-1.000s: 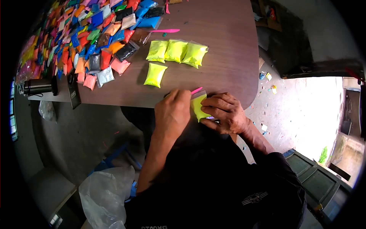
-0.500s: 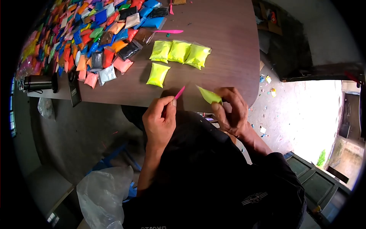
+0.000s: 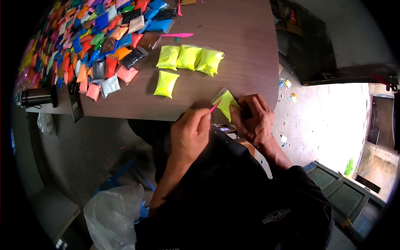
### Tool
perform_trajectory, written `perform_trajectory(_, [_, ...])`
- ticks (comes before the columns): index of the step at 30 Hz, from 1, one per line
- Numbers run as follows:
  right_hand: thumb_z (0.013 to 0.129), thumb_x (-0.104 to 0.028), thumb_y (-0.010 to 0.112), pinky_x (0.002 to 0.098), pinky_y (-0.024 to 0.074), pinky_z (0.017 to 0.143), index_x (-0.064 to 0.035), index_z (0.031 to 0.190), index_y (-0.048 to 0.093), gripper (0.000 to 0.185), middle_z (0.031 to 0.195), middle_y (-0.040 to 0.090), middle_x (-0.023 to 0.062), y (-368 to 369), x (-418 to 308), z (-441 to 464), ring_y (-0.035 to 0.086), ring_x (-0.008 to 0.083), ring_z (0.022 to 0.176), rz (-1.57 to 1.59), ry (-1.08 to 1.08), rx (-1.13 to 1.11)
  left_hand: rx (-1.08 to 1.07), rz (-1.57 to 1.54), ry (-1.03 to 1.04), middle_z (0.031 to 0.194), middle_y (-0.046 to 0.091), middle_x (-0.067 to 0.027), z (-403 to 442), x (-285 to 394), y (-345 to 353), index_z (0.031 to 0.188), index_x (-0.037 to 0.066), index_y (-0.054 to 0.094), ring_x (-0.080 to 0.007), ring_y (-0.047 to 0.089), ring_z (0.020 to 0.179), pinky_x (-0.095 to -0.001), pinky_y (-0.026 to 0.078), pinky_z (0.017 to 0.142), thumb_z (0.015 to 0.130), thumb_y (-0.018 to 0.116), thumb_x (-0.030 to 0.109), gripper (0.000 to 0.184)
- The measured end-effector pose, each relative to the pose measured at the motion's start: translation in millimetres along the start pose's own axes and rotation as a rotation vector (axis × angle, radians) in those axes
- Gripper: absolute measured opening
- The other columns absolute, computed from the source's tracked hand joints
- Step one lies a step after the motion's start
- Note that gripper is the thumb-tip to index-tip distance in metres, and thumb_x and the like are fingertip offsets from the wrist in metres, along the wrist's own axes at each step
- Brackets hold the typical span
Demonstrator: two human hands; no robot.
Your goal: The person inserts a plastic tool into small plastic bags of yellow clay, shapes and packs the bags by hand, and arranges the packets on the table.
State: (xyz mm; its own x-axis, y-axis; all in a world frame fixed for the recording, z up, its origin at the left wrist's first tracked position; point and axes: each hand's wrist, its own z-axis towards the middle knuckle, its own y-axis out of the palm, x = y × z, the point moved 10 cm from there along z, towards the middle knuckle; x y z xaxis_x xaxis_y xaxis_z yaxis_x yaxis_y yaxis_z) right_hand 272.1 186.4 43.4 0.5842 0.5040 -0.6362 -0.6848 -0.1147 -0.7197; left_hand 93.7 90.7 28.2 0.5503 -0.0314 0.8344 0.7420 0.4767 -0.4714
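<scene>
My left hand (image 3: 191, 135) is closed in a pinch around a small pink plastic tool (image 3: 215, 106), its thin tip pointing up and right. That tip lies against a yellow packet (image 3: 226, 103) of clay-like material, or just over it. My right hand (image 3: 254, 116) grips the packet's right side between thumb and fingers, near the table's front edge. Its clear flap faces up and left. Farther back, three yellow packets (image 3: 189, 57) lie side by side in a row. A single yellow packet (image 3: 166, 84) rests below them.
A large heap of coloured packets (image 3: 110, 64) covers the table's left side. A pink plastic knife (image 3: 177, 35) lies behind the yellow row. On the left edge are a dark metal flask (image 3: 38, 97) and a phone-like dark slab (image 3: 76, 106). A clear plastic bag (image 3: 112, 216) hangs lower left.
My left hand has moved right, bringing the pink tool to the yellow packet. The packet in my right hand has turned so its broad face shows. The view has shifted slightly.
</scene>
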Motion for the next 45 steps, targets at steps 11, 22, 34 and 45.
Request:
perform_trajectory(11, [0.078, -0.007, 0.084, 0.0387, 0.0592, 0.07, -0.0111, 0.105, 0.077, 0.028, 0.1, 0.069, 0.0087, 8, -14, -2, 0.07, 0.0288, 0.085, 0.008, -0.304, 0.068, -0.041, 0.208, 0.113, 0.086, 0.072, -0.0146, 10, 5, 14, 0.101, 0.005, 0.07, -0.0382, 0.071, 0.073, -0.0427, 0.057, 0.062, 0.093, 0.077, 0.002, 0.011])
perform_trajectory(22, [0.075, -0.005, 0.084, 0.0374, 0.0581, 0.065, -0.0124, 0.104, 0.078, 0.031, 0.095, 0.068, 0.0065, 9, -8, -3, 0.069, 0.0255, 0.078, 0.061, -0.281, 0.084, -0.069, 0.166, 0.151, 0.079, 0.066, -0.0094, 9, 21, 19, 0.094, 0.008, 0.066, -0.0329, 0.069, 0.069, -0.0407, 0.056, 0.058, 0.094, 0.074, 0.004, 0.008])
perform_trajectory(34, [0.073, 0.004, 0.08, 0.0349, 0.0573, 0.061, -0.006, 0.099, 0.077, 0.028, 0.093, 0.067, 0.0102, 8, -7, -9, 0.069, 0.0248, 0.073, 0.14, -0.317, 0.047, -0.091, 0.217, 0.14, 0.082, 0.065, -0.01, 25, 18, 19, 0.092, 0.009, 0.066, -0.0341, 0.069, 0.073, -0.0435, 0.057, 0.062, 0.094, 0.073, 0.006, 0.008])
perform_trajectory(45, [0.067, 0.004, 0.079, 0.034, 0.0564, 0.059, -0.0099, 0.094, 0.076, 0.03, 0.09, 0.067, 0.005, 8, -7, -9, 0.068, 0.0224, 0.069, 0.187, -0.334, 0.056, -0.211, 0.335, 0.153, 0.087, 0.068, -0.0133, 42, 8, 43, 0.1, 0.007, 0.07, -0.039, 0.07, 0.079, -0.0454, 0.057, 0.066, 0.096, 0.074, 0.007, 0.006])
